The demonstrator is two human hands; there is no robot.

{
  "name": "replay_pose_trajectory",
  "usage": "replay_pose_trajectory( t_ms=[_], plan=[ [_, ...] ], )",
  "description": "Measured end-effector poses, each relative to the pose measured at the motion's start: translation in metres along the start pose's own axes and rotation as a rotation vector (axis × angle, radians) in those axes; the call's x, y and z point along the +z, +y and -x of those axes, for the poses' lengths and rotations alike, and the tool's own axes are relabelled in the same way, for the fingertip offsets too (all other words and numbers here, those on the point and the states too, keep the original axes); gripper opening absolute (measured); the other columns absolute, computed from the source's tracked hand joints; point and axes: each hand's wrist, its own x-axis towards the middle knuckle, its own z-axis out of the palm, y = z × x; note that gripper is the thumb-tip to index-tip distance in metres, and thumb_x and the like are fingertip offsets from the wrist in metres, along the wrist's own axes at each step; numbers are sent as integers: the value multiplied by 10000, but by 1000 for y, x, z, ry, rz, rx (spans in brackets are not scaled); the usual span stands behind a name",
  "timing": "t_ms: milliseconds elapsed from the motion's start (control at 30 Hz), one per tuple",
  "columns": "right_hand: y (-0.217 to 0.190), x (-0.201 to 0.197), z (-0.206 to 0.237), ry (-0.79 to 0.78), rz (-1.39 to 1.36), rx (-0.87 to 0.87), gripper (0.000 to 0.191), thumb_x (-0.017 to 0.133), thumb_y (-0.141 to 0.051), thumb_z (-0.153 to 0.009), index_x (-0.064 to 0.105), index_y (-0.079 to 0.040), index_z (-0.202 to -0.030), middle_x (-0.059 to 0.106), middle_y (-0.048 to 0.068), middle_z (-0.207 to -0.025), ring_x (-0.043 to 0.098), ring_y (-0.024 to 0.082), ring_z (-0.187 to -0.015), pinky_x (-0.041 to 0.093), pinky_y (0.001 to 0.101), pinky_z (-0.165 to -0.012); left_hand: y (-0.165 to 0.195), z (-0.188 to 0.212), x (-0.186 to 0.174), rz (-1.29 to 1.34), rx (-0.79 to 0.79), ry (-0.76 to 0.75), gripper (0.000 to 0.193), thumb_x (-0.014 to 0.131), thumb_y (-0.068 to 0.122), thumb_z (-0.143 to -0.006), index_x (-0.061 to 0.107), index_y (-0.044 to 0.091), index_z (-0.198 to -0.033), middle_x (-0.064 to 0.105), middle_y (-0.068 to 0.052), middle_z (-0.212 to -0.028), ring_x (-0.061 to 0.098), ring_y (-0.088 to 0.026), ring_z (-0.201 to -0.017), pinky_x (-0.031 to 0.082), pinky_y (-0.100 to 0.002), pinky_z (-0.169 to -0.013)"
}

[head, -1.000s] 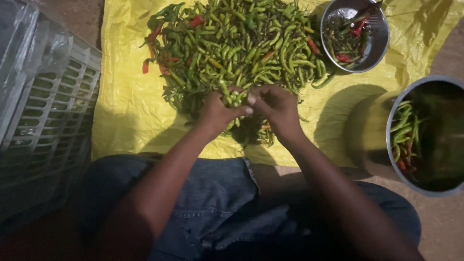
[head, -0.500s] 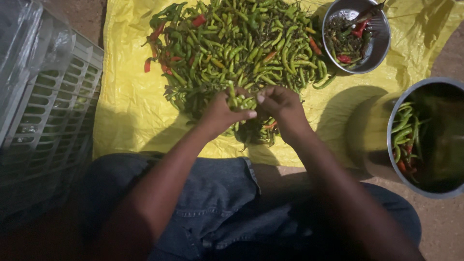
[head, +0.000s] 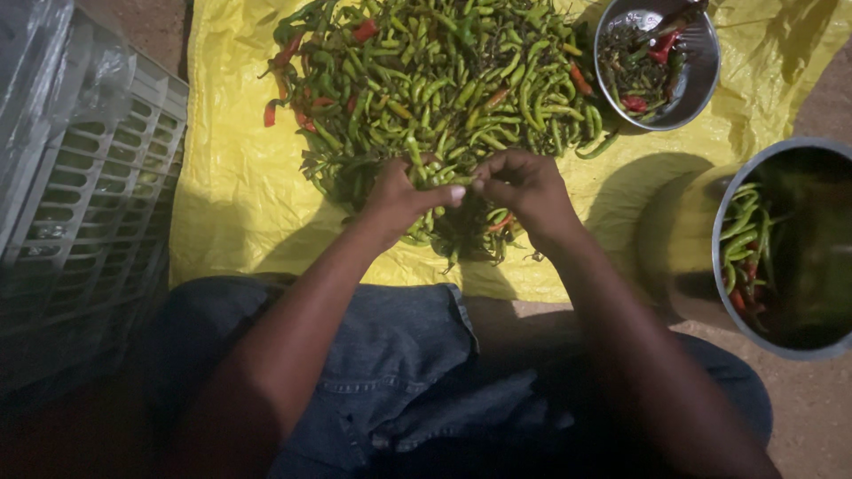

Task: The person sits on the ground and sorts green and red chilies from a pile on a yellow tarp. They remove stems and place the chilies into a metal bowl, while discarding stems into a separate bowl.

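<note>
Hands meet fingertip to fingertip: left hand (head: 401,197) and right hand (head: 524,186) pinch one slim green chili (head: 461,184) over heaped green-and-red chili pile (head: 426,80) on yellow plastic sheet (head: 231,195), likely to work its stem.

Green, some red chillies (head: 444,80); yellow sheet (head: 231,195); seemingly grey crate (head: 89,204).

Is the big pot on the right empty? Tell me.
No: the pot holds green chillies and a few red ones along its left side.
</note>
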Motion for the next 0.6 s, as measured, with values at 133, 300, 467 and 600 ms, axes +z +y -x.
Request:
replay_pose_trajectory(
  t_ms=[133, 300, 467, 600],
  plan=[
    [-8, 7, 4, 50, 195, -240, 86, 761, -26, -873, 682, -54, -892, 635, 38, -1098, 655, 172, -1044, 583, 309, -831, -4, -2, 0, -93, -5, -12, 720, 929, 295, -663, 618, 25, -1253, 739, -129, -993, 713, -208, -876, 568, -344, -806],
    [-14, 31, 18, 278, 857, -634, 198, 811, -33, -742, 650, -26, -857, 602, 136, -1035, 599, 335, -989, 478, 452, -826, -10, -5, 2, -276, 10, 11, 552, 907, 306, -712, 696, 46, -1151, 762, -93, -980, 717, -166, -853, 567, -334, -772],
    [-6, 19, 10, 484, 938, -589, 192, 773, -19, -702, 614, -20, -808, 593, 161, -975, 581, 367, -922, 452, 482, -782, -12, -3, 3, -173, -56, -90, 655, 879, 286, -680, 594, 26, -1210, 775, -141, -910, 775, -201, -814, 591, -333, -792],
    [5, -26, -4, 644, 841, -256, 133, 776, -99, -891, 660, -38, -868, 617, 175, -998, 616, 362, -902, 487, 468, -808, -13, -5, 0, -85, -54, -11, 586, 904, 209, -738, 621, -4, -1205, 748, -99, -996, 713, -193, -929, 548, -332, -832]
  ],
)
